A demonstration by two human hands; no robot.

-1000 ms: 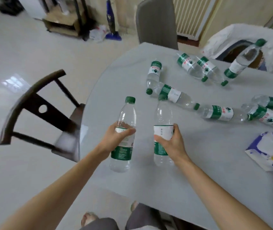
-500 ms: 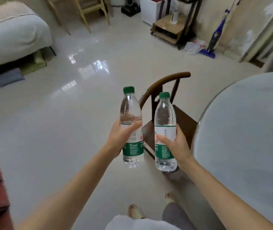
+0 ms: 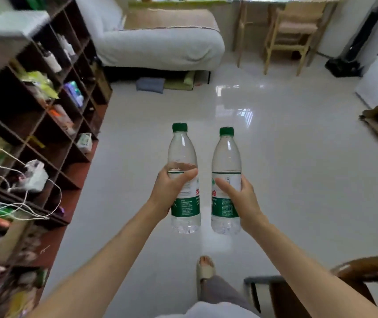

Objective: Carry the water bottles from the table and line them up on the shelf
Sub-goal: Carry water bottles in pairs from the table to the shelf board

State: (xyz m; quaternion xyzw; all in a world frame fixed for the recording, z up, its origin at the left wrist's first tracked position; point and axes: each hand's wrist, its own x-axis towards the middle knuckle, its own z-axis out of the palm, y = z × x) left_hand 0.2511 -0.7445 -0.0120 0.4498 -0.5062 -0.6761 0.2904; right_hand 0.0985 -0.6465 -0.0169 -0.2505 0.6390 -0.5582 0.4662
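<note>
1. Left hand [image 3: 168, 191] wrapped round the left water bottle [image 3: 184, 180] at mid-body, bottle upright, green cap up.
2. Right hand [image 3: 240, 199] wrapped round the right water bottle [image 3: 226, 182], also upright.
3. Bottles side by side, just apart, held in the air over the glossy floor [image 3: 298, 157].
4. Shelf [image 3: 52, 125] on the left – dark cubbies, cluttered, cables hanging.
5. Sofa [image 3: 160, 42] far centre; wooden chair [image 3: 367, 271] near right.

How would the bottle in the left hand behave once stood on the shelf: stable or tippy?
The left bottle looks tall and slim, so probably tippy if nudged. Water shows only below its shoulder, so likely fairly heavy, which may steady it.
</note>
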